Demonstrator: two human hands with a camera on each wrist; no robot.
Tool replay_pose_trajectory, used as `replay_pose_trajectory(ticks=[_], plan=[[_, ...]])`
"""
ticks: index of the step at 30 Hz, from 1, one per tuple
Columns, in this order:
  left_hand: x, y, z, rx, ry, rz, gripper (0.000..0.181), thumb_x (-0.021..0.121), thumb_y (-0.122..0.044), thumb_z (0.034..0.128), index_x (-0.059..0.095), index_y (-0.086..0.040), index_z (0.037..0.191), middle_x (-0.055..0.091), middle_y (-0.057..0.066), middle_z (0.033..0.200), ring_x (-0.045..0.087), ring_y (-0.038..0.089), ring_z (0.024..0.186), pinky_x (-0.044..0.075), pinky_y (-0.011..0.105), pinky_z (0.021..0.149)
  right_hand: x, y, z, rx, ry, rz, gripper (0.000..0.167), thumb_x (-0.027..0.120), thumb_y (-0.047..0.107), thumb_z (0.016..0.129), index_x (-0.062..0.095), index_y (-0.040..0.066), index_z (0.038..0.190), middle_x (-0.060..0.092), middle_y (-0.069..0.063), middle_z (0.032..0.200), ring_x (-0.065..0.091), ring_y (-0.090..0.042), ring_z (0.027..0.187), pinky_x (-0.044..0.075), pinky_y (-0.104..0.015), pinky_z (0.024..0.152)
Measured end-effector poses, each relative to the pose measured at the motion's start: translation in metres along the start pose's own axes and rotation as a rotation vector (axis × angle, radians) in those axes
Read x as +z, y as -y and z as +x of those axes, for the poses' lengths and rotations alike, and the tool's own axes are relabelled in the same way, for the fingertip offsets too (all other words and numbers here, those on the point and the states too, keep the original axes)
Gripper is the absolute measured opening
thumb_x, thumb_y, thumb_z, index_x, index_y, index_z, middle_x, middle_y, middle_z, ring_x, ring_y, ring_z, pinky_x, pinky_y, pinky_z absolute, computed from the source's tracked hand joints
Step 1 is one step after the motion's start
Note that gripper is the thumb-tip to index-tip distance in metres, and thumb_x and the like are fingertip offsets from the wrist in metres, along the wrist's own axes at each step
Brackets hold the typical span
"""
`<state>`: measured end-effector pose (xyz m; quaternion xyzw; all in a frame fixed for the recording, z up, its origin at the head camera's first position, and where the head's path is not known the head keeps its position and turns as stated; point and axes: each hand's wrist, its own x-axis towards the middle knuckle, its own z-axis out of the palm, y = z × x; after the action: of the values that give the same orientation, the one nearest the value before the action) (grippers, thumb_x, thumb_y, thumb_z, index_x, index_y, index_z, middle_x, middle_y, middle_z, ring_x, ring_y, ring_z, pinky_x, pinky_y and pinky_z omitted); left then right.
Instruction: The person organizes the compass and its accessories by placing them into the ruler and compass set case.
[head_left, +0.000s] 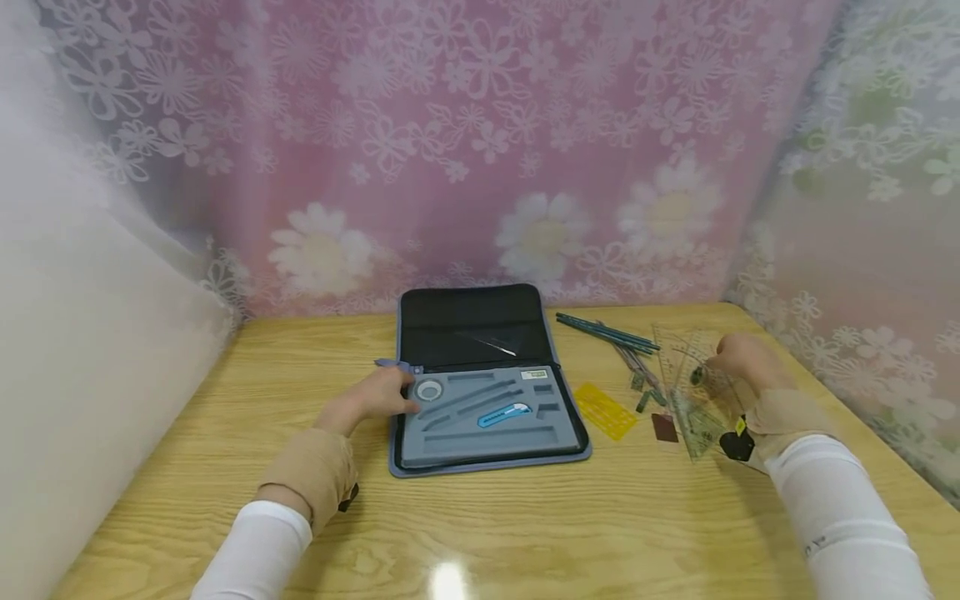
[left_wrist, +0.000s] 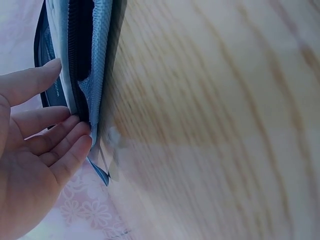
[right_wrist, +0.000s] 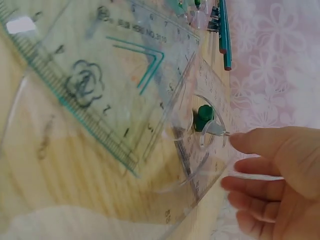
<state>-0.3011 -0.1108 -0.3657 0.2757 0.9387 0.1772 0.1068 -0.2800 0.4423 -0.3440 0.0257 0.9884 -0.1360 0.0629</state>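
An open zip case (head_left: 491, 471) lies on the table, its grey moulded tray (head_left: 450, 454) holding a blue utility knife (head_left: 504, 415) and a roll of tape (head_left: 430, 390). My left hand (head_left: 382, 392) touches the case's left edge; in the left wrist view its loosely bent fingers (left_wrist: 75, 127) meet the zip side. Over clear set squares (head_left: 693, 417), my right hand (head_left: 750, 362) pinches a small grey piece with a green knob (right_wrist: 204, 117) between thumb and forefinger. The forefinger's contact is partly hidden. One set square (right_wrist: 125, 65) shows large in the right wrist view.
Right of the case lie a yellow stencil (head_left: 603, 410), several dark green pencils (head_left: 606, 331), a dark red square (head_left: 664, 427) and small green pieces (head_left: 643, 402). Flowered curtains (head_left: 450, 167) close in the back and sides.
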Motion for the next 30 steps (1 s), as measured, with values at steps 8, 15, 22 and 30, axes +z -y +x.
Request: replay_pose_trajectory(ticks=[8,15,22,30], plan=[[0.000,0.001,0.000,-0.015,-0.002,-0.006,0.052,0.071,-0.020,0.0818,0.056,0.009,0.122,0.058,0.022,0.119,0.053,0.035,0.111,0.044,0.044,0.090,0.000,-0.001,-0.009,0.067,0.137,0.009,0.039,0.054,0.029,0.087,0.040,0.018,0.052,0.029,0.006,0.053,0.029,-0.011,0.049,0.032,-0.029,0.049],[0.001,0.000,0.000,-0.020,0.001,0.000,0.054,0.071,-0.021,0.0822,0.054,0.010,0.124,0.056,0.023,0.122,0.051,0.036,0.114,0.042,0.045,0.093,-0.001,0.001,-0.016,0.064,0.171,0.014,0.037,0.050,0.032,0.090,0.057,0.007,0.064,0.050,-0.007,0.068,0.046,-0.020,0.061,0.040,-0.035,0.057],[0.001,0.001,0.000,-0.037,-0.001,0.003,0.056,0.070,-0.022,0.0826,0.053,0.009,0.125,0.055,0.023,0.123,0.050,0.036,0.116,0.041,0.045,0.094,0.003,0.002,-0.019,0.059,0.137,0.058,0.036,0.051,0.030,0.090,0.059,0.002,0.069,0.049,-0.007,0.066,0.044,-0.020,0.059,0.038,-0.035,0.056],[0.000,-0.001,-0.002,-0.049,0.002,-0.009,0.056,0.070,-0.022,0.0829,0.052,0.009,0.126,0.054,0.023,0.124,0.049,0.036,0.116,0.041,0.046,0.094,0.008,0.003,-0.015,-0.016,0.022,0.050,0.030,0.055,0.018,0.087,0.043,0.006,0.063,0.037,-0.004,0.056,0.034,-0.016,0.049,0.032,-0.030,0.047]])
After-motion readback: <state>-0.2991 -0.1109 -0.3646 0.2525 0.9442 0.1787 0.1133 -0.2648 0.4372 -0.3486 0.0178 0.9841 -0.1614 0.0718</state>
